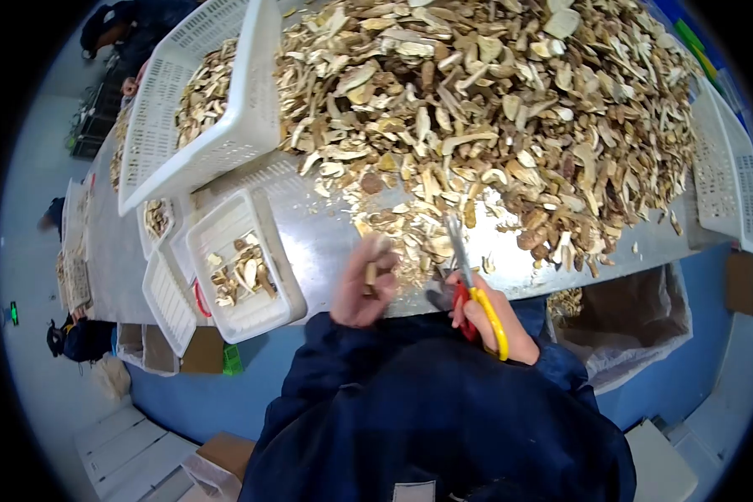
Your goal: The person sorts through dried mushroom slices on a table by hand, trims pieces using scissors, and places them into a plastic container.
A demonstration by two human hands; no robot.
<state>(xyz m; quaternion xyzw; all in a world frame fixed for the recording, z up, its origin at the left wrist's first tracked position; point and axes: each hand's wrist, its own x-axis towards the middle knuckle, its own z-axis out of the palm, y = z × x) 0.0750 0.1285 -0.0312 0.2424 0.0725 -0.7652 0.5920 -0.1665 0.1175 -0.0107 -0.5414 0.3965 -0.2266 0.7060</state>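
At the metal table's front edge, my left hand (365,283) is closed with a small pale mushroom piece (371,274) between its fingers. My right hand (495,320) is wrapped round scissors (480,294) with red and yellow handles, the blades pointing up and away over the table. Beyond both hands lies a large heap of dried mushroom slices (494,109), with small crumbs scattered near the blades. Left of my left hand, a white tray (286,280) holds a few mushroom pieces.
A large white basket (251,100) of slices stands at the back left, another white basket (724,167) at the right. A lined box (644,322) is below the table edge at right. Small trays (169,301) sit at left. Other people (88,339) are at the far left.
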